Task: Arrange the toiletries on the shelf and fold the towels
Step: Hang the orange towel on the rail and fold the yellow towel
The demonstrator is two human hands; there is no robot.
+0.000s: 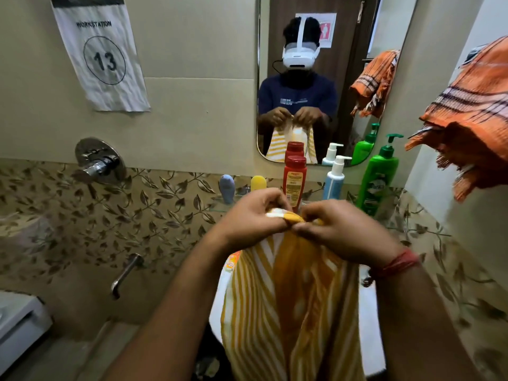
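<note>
Both hands are working close together in front of the shelf, held above the sink. The left hand is curling its fingers tightly around the top edge of the yellow towel, pinching a bunched white-and-yellow corner between thumb and fingers. The right hand is gripping the same edge just beside it, fingers folded down over the cloth, with a red thread circling its wrist. The knuckles of the two hands are nearly touching, with only a small fold of towel showing between them.

The towel is hanging straight down from both hands, its striped length draping over the front of the sink and running out of the bottom of the view.

Behind the hands, the toiletries are standing upright in a row on the glass shelf: a blue tube and a yellow tube to the left, then a red bottle just beyond the left hand's fingers, a blue pump bottle, and a green pump bottle to the right.

An orange towel is hanging bunched at the upper right, well apart from the hands. The mirror is reflecting the person holding the yellow towel with both hands.
</note>
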